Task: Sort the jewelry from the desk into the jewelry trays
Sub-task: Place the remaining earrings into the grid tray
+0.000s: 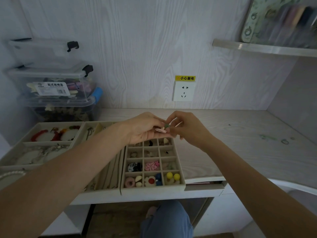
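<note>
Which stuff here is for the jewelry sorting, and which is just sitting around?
For the job:
- left hand holding a pink piece
- right hand pinching a small green piece
- grid tray
- bracelet tray
- green bits on the desk

Just lying about:
- clear storage boxes
- wall socket
- shelf

Desk [240, 134] pale matt woodgrain; jewelry trays [151, 187] grey velvety cloth; storage boxes [51, 78] clear glossy plastic.

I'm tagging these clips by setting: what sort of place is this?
Probably a bedroom or dorm desk nook at home. A wood-grain desk stands against a panelled wall with a wall socket, stacked clear storage boxes sit at the left, and compartmented jewelry trays hold earrings and bracelets.
</note>
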The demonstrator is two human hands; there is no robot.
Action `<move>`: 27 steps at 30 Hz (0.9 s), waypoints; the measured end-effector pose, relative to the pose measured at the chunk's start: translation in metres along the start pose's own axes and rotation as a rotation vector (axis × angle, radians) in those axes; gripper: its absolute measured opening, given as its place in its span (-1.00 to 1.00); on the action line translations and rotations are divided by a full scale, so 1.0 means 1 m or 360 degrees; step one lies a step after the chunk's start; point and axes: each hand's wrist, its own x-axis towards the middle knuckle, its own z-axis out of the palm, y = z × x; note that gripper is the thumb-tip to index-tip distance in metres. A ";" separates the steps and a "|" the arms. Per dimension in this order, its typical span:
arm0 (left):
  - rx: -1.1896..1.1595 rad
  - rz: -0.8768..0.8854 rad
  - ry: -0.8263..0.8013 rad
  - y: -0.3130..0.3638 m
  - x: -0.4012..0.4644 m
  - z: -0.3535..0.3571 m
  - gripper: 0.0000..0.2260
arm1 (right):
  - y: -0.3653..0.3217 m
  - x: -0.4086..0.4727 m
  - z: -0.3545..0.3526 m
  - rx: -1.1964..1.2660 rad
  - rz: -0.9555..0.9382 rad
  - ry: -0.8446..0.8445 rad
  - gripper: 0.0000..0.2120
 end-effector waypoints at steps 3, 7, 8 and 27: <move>0.0061 -0.0022 -0.0025 0.000 0.000 0.001 -0.76 | 0.003 0.001 0.003 -0.0022 -0.0007 -0.0028 -0.90; 0.0037 0.0016 0.0038 -0.002 0.005 -0.002 -0.76 | 0.011 0.000 0.005 0.0405 0.0225 0.0062 -0.94; 0.0023 0.0020 0.0074 -0.003 0.007 -0.004 -0.75 | 0.012 0.000 0.005 0.0611 0.0321 0.0104 -0.92; 0.1286 0.0471 0.0225 -0.008 0.007 0.007 -0.56 | -0.009 0.000 -0.005 0.0938 0.0850 -0.0245 -0.70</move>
